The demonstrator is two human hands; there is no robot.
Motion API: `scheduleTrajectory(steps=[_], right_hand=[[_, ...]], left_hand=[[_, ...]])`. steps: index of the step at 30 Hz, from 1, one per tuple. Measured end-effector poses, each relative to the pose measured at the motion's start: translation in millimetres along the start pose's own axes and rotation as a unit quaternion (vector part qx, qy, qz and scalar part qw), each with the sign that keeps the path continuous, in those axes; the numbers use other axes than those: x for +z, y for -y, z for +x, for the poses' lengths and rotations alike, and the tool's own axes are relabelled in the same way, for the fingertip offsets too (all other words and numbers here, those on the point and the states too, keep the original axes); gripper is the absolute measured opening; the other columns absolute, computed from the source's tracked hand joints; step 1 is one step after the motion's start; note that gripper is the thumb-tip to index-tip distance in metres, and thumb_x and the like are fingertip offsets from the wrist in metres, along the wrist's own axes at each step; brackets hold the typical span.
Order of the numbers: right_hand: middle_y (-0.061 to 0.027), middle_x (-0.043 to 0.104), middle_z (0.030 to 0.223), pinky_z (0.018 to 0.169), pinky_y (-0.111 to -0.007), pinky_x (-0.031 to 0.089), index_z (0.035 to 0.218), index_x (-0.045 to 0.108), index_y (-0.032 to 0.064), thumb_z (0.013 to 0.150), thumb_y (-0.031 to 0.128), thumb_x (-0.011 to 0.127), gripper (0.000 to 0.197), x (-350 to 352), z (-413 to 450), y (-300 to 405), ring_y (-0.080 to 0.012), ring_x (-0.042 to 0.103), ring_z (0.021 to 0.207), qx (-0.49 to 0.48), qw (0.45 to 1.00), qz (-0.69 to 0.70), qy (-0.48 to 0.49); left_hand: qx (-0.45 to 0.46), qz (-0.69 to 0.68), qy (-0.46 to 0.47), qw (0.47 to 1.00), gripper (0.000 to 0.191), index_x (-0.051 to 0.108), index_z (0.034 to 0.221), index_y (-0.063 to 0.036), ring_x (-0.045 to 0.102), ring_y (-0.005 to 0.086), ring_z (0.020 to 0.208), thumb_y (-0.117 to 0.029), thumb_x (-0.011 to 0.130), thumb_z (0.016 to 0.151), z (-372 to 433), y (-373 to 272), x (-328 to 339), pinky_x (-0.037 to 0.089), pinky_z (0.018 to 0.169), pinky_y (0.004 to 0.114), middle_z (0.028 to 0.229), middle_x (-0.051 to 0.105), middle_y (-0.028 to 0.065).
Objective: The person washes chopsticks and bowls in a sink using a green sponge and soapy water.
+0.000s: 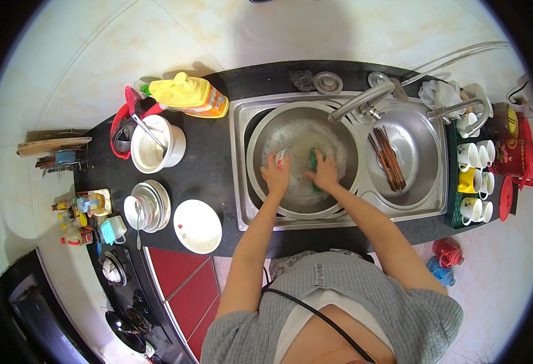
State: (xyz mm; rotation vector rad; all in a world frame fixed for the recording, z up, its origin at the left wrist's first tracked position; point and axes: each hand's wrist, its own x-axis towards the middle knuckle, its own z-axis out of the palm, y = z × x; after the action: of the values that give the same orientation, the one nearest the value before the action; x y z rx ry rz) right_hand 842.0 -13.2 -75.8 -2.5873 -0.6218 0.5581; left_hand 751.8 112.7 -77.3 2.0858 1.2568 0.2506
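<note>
A large round metal basin (257, 136) of sudsy water sits in the left bowl of the steel double sink. My left hand (276, 176), over the basin's left part, grips a small white piece of dishware (281, 159) with red markings; its full shape is hidden by my fingers. A green scouring pad (313, 159) is under the fingers of my right hand (325, 172), pressed in the suds to the right. The two hands are apart. In the right sink bowl (423, 154) lies a loose bundle of brown chopsticks (388, 159).
A curved faucet (362, 101) reaches over the basin's upper right. Left on the counter are a yellow detergent jug (193, 98), a white pot (177, 145) with a ladle, stacked bowls (159, 204) and a white oval dish (198, 227). Several mugs (469, 182) fill a green tray at right.
</note>
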Motion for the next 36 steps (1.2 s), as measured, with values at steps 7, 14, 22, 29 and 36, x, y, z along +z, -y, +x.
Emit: scheduleTrajectory(steps=[7,14,22,29,36], right_hand=[[-0.0255,0.048,0.114,0.086,-0.037,0.04,0.125,0.035,0.0074,0.068,0.0,0.052,0.06,27.0,-12.8,25.7,-0.0366,0.049,0.105,0.078,0.92,0.362,0.127],[-0.0198,0.05,0.112,0.087,-0.039,0.039,0.127,0.036,0.0044,0.066,0.0,0.051,0.063,14.1,-51.0,45.1,-0.0346,0.048,0.104,-0.108,0.924,0.328,0.165],[-0.0133,0.054,0.105,0.087,-0.041,0.038,0.116,0.05,0.0077,0.07,0.004,0.052,0.047,20.2,-17.3,17.1,-0.0334,0.049,0.102,-0.331,0.937,0.067,0.094],[-0.0148,0.053,0.111,0.088,-0.04,0.039,0.118,0.048,0.0096,0.064,-0.002,0.055,0.056,24.8,-26.9,-9.3,-0.0334,0.048,0.106,-0.424,0.901,0.047,0.078],[-0.0104,0.055,0.111,0.087,-0.037,0.042,0.116,0.049,0.0109,0.069,0.007,0.055,0.047,28.2,-37.4,31.0,-0.0259,0.049,0.109,-0.17,0.953,0.241,0.064]], left_hand=[[-0.246,-0.371,0.156,0.882,0.061,0.04,0.122,-0.0092,0.047,0.0273,0.104,-0.052,0.052,0.08,-6.0,11.9,19.5,0.039,0.086,0.037,0.115,0.048,0.015],[-0.204,-0.411,0.189,0.868,0.054,0.047,0.117,-0.0035,0.049,0.022,0.1,-0.042,0.057,0.08,12.0,16.7,15.6,0.039,0.084,0.031,0.11,0.053,0.0116],[-0.156,-0.323,0.244,0.901,0.044,0.044,0.121,-0.0077,0.053,0.0198,0.088,-0.025,0.053,0.081,20.4,33.9,24.7,0.043,0.071,0.029,0.1,0.055,0.0099],[-0.176,-0.439,0.262,0.841,0.039,0.046,0.12,-0.0043,0.05,0.0224,0.102,-0.014,0.044,0.082,24.9,29.4,8.1,0.038,0.087,0.031,0.11,0.054,0.0138],[-0.145,-0.409,0.111,0.894,0.044,0.043,0.123,-0.0033,0.049,0.0277,0.103,-0.019,0.043,0.082,-0.7,-8.6,16.6,0.036,0.089,0.033,0.115,0.051,0.0168]])
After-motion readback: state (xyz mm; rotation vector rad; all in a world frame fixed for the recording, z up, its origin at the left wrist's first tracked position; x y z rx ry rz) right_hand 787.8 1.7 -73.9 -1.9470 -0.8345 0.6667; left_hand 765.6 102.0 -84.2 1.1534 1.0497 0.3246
